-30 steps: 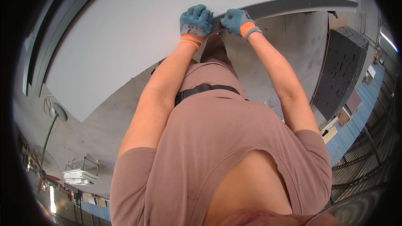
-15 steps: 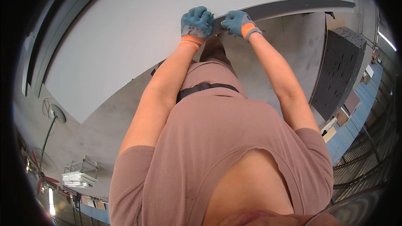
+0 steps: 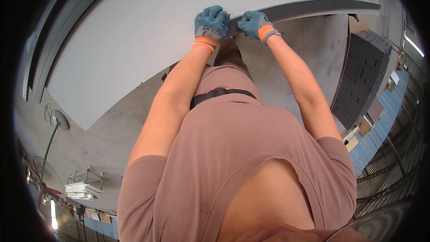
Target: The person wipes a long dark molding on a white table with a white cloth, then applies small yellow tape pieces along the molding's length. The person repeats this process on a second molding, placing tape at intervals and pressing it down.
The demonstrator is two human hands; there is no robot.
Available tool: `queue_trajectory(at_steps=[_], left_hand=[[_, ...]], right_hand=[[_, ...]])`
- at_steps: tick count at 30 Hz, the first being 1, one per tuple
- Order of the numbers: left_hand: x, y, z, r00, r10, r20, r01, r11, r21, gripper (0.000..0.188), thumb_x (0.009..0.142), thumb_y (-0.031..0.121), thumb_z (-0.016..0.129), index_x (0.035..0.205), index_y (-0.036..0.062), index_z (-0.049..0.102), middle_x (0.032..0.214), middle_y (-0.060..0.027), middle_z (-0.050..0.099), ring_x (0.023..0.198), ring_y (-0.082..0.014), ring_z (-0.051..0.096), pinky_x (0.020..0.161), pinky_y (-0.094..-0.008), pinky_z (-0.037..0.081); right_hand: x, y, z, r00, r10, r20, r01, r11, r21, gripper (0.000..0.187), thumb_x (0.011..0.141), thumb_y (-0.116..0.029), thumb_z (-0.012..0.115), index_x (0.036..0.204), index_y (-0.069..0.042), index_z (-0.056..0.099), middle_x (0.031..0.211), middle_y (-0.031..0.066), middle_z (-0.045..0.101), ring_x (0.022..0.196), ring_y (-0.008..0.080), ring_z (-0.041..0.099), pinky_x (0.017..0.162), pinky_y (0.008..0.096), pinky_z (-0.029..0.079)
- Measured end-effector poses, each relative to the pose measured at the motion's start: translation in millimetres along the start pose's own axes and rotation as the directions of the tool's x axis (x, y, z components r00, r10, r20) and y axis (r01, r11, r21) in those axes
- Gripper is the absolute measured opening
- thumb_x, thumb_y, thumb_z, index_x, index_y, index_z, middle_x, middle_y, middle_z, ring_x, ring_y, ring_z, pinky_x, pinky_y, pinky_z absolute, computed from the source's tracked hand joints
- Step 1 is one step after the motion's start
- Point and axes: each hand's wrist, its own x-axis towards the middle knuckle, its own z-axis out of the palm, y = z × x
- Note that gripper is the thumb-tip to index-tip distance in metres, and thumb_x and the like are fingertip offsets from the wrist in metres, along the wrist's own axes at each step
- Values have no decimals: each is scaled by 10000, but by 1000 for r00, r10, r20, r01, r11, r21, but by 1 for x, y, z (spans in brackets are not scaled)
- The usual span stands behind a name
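Note:
Both of my hands wear blue-and-grey work gloves with orange cuffs. A long dark grey strip (image 3: 309, 7) lies along the near edge of a large pale panel (image 3: 130, 36). At the strip's left end my left hand (image 3: 212, 22) is closed, resting on the panel. A small yellowish bit shows by its fingertips; what it holds is hidden. Just to the right, my right hand (image 3: 255, 23) is closed with curled fingers on the strip near its left end. A short stretch of the strip shows between the two hands.
A dark block-like stack with slots (image 3: 363, 71) stands to the right. Long dark profiles (image 3: 67, 27) lie along the panel's far left side. On the floor at left are a fan with red blades (image 3: 44, 186) and a rack of white pieces (image 3: 83, 190).
Both hands stay nearly in place; they and the strip shift only a few pixels in view. The right fingers look slightly more tightly curled.

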Motion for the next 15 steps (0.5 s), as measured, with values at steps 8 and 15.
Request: queue_trajectory(at_steps=[8, 15], left_hand=[[0, 2, 0, 1000, -7, -12, 7, 1000, -13, 118, 885, 225, 772, 930, 135, 710, 1075, -16, 676, 982, -272, 662, 775, -431, 522], [0, 2, -1, 1000, -3, -9, 3, 1000, -2, 121, 882, 226, 776, 931, 140, 705, 1081, -11, 673, 989, -265, 661, 779, -427, 525]], right_hand=[[-25, 25, 7, 977, -177, -122, 194, 970, 149, 206, 960, -211, 673, 976, -11, 720, 853, 74, 728, 743, 139, 691, 677, 314, 573], [-28, 34, 18, 874, -457, -165, 338, 816, -469, 248, 988, -298, 633, 1130, -122, 736, 1139, 123, 739, 911, 371, 719, 828, 466, 585]])
